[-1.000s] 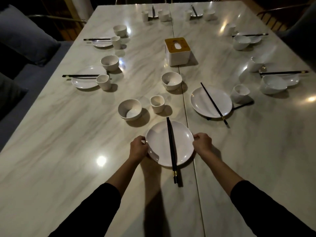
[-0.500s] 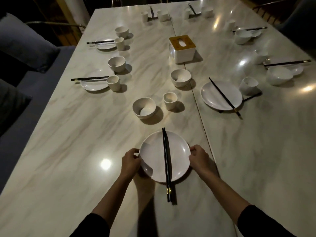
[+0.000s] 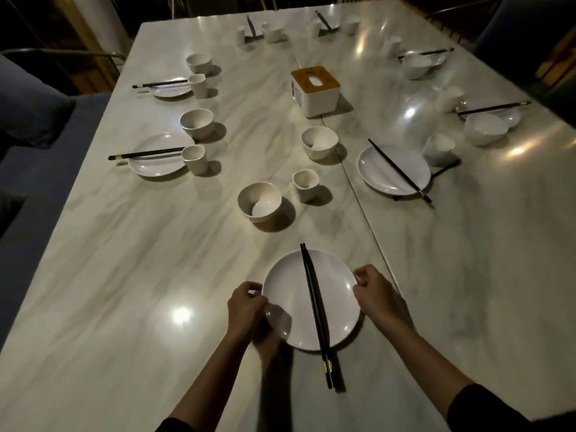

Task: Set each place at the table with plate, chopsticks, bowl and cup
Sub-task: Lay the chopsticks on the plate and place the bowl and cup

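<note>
While gold marks (image 3: pixel 328 366) on the chopsticks (image 3: pixel 312 302) are blurring illegibly, left hand (image 3: pixel 247 308) and right hand (image 3: pixel 375 295) are gripping the plate (image 3: pixel 288 286).

A dining room, whether in a home or a restaurant cannot be told. A long pale marble-patterned table (image 3: pixel 124 275) carries matching settings round its edges: a white round plate (image 3: pixel 290 294) crossed by black chopsticks (image 3: pixel 314 307), a white bowl (image 3: pixel 260 202) and a small white cup (image 3: pixel 306 184). A white square tissue box with a tan top (image 3: pixel 314 90) stands mid-table. A blue upholstered bench (image 3: pixel 37 169) runs along the left edge.
</note>
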Motion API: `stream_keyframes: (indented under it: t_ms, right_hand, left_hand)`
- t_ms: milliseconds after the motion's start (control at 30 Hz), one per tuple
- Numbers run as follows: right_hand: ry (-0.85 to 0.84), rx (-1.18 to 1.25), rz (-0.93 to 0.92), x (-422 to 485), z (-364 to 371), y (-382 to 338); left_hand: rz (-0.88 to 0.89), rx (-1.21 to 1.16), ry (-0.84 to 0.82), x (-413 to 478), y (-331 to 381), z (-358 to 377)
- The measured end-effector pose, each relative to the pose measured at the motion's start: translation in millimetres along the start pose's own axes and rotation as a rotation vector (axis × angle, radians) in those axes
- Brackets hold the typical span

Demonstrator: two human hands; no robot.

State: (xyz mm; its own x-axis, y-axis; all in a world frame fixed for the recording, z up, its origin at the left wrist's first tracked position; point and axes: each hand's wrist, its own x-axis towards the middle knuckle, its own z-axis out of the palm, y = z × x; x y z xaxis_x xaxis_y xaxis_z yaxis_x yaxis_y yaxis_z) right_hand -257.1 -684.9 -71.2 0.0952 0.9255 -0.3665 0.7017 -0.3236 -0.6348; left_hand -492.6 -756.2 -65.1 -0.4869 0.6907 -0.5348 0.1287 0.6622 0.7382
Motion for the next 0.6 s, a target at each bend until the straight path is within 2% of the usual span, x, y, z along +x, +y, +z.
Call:
stream_keyframes:
  t_ms: [100,167,367,467,600]
  right_hand:
    - [0.018,0.227,-0.004,24.9,-8.8,-31.4]
    - [0.009,0.302,-0.074,45.1,-12.4,-58.0]
    - [-0.173,0.244,-0.247,107.3,-10.7,-124.0]
    - [-0.186,0.162,-0.288,136.5,-2.0,-145.2]
    - [-0.231,0.233,-0.297,164.3,18.2,-158.7]
  left_hand:
    - [0.055,-0.06,0.023,21.2,22.4,-5.1]
    - [0.087,-0.083,0.06,40.7,43.2,-7.8]
    - [0.088,-0.112,0.133,104.6,99.4,-10.0]
    - [0.043,-0.069,0.138,133.2,108.1,-9.7]
    - [0.054,0.017,0.158,154.0,110.2,-5.4]
